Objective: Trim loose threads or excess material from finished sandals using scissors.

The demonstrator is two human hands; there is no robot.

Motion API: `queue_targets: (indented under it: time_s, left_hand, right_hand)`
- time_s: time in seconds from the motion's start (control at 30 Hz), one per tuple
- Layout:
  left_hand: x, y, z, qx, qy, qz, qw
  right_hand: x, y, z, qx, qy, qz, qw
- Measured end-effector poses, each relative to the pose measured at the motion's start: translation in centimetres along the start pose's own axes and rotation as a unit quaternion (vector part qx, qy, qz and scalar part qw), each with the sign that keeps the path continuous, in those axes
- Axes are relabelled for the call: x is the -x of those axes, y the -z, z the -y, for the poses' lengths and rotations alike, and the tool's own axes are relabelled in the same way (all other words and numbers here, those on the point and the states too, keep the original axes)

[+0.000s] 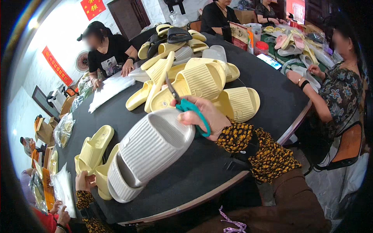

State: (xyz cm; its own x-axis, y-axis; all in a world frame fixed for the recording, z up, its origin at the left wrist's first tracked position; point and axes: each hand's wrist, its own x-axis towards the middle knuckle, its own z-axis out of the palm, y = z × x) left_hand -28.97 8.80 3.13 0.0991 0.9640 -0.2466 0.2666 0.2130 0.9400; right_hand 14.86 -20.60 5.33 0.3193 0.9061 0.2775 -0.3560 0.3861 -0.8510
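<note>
In my right hand (206,116) are scissors (196,112) with teal handles, their blades pointing up and away. The thumb and fingers of that hand also press on the heel end of the light grey slippers (145,145), which look like two set toe to toe and slant across the near table. My left hand (83,181) has its fingers curled against the toe end of the yellow slippers (93,149) at the near left. A heap of yellow slippers (204,81) lies just beyond the scissors; black slippers (179,35) and a few grey ones are mixed in.
The dark table (210,163) curves round in front of me. Clear plastic bags (112,90) lie before a co-worker across the table; more bags (64,186) are at the left. A phone (269,61) and a red-lidded jar (261,48) stand right. Co-workers sit around.
</note>
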Motion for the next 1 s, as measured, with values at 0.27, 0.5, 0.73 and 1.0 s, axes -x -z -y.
queue_targets:
  time_s: [0.27, 0.5, 0.73, 1.0]
  left_hand:
    - [2.2, 2.1, 4.0, 0.075, 0.111, 0.116, 0.984]
    - [10.9, -4.7, 2.0, 0.081, 0.107, 0.223, 0.965]
    - [12.5, -5.8, 3.0, 0.133, 0.142, 0.233, 0.953]
    - [9.5, -2.8, 5.3, 0.199, 0.182, 0.237, 0.933]
  right_hand:
    - [-0.1, 0.7, 1.6, -0.051, 0.041, -0.080, 0.995]
    - [0.2, 0.6, -1.3, 0.007, 0.050, -0.110, 0.993]
    - [1.0, -1.1, -2.4, 0.064, -0.031, -0.085, 0.994]
    - [1.2, -0.6, -3.6, 0.004, -0.112, -0.068, 0.991]
